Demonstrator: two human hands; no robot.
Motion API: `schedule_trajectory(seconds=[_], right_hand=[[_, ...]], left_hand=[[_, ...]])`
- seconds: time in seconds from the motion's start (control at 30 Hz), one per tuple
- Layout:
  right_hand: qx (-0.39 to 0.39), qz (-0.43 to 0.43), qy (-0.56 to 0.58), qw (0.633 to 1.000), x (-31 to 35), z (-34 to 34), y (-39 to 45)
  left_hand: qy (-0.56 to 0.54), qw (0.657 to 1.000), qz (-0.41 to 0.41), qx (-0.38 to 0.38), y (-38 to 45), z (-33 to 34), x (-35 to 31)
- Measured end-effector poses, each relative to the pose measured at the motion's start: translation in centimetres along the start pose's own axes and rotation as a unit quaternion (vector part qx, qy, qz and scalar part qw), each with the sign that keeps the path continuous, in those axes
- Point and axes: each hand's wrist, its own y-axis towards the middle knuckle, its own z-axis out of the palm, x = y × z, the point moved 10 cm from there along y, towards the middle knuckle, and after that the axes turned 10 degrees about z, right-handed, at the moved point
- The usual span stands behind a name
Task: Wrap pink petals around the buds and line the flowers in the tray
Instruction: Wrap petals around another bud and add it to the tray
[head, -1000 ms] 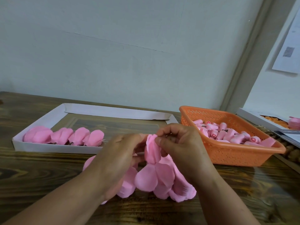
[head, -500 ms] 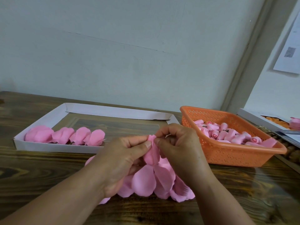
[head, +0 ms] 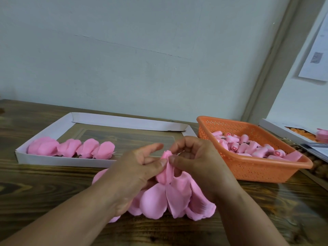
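While both hands pinch one pink petal (head: 166, 170), left hand (head: 140, 173), right hand (head: 198, 164), loose petals (head: 170, 201) beneath

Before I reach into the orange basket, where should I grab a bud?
Take a bud by its rounded body, coming straight down from above. The buds lie loosely heaped on their sides, and the basket walls block any sideways approach, I think.

A small handcraft workroom, to judge by the dark wooden table (head: 35, 189) against a bare pale wall (head: 124, 50), the white cardboard tray (head: 63, 161) of finished pink flowers (head: 71, 148), the orange plastic basket (head: 248, 169) of buds (head: 248, 147) (dozens), and a printed sheet (head: 317, 55) pinned up at right.
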Motion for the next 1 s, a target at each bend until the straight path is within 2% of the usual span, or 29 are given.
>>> schedule_trajectory(seconds=[0.13, 0.2, 0.33, 0.63, 0.8, 1.0], right_hand=[[0.063, 0.0, -0.009, 0.998, 0.1, 0.9, -0.2], [0.067, 0.013, -0.019, 0.997, -0.2, 0.9, -0.2], [0.033, 0.01, -0.028, 0.999, -0.1, 0.4, 0.0], [-0.022, -0.039, -0.099, 0.994, 1.4, 0.5, -0.4], [-0.039, -0.043, -0.102, 0.993, 1.3, 0.2, -0.4], [-0.07, -0.028, -0.019, 0.997, 0.8, -1.6, -0.2]], left_hand=[[0.019, 0.999, 0.0, 0.027, 0.0, 0.4, -0.4], [0.02, 1.0, -0.003, 0.017, 0.0, 0.2, -0.3], [0.013, 1.0, -0.019, 0.012, -0.1, 0.3, 0.1], [0.071, 0.996, -0.027, 0.055, -0.5, 0.9, 0.2], [-0.012, 0.997, -0.054, 0.047, -0.6, 1.0, 0.8], [-0.245, 0.965, -0.099, 0.0, -0.2, 1.5, 0.9]])
